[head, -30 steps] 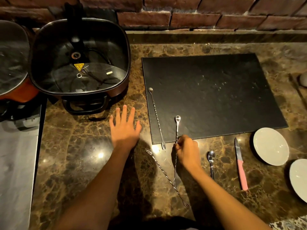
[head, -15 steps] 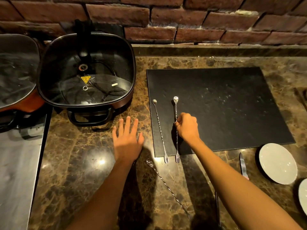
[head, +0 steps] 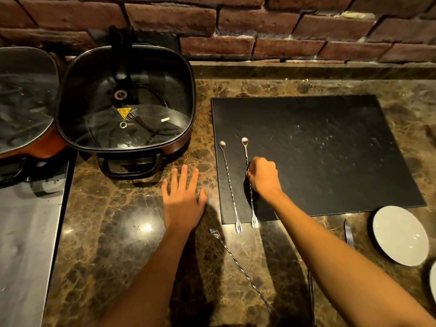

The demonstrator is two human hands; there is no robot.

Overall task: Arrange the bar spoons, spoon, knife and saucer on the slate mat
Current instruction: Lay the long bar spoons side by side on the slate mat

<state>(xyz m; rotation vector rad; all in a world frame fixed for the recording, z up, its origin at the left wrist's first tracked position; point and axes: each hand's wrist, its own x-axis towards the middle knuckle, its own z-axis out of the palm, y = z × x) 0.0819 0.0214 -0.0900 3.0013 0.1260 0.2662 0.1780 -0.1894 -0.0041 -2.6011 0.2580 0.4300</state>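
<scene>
The black slate mat point(head: 330, 149) lies on the marble counter. One bar spoon point(head: 230, 185) rests along the mat's left edge, its fork end past the front edge. My right hand point(head: 263, 177) is closed on a second bar spoon point(head: 246, 151) lying parallel just right of the first. A third bar spoon point(head: 238, 263) lies diagonally on the counter in front of the mat. My left hand point(head: 182, 199) rests flat and open on the counter left of the mat. The knife point(head: 348, 233) and a white saucer point(head: 400, 234) sit at the front right. My right arm hides most of the spoon.
A square electric pot point(head: 125, 105) with a glass lid stands at the back left, another lidded pan point(head: 23, 97) beside it. A brick wall runs along the back. A second white plate point(head: 433, 277) shows at the right edge. A steel surface point(head: 26, 244) borders the counter's left.
My right hand carried the second bar spoon from the counter onto the mat, laying it parallel to the first one. My left hand stayed flat on the counter.
</scene>
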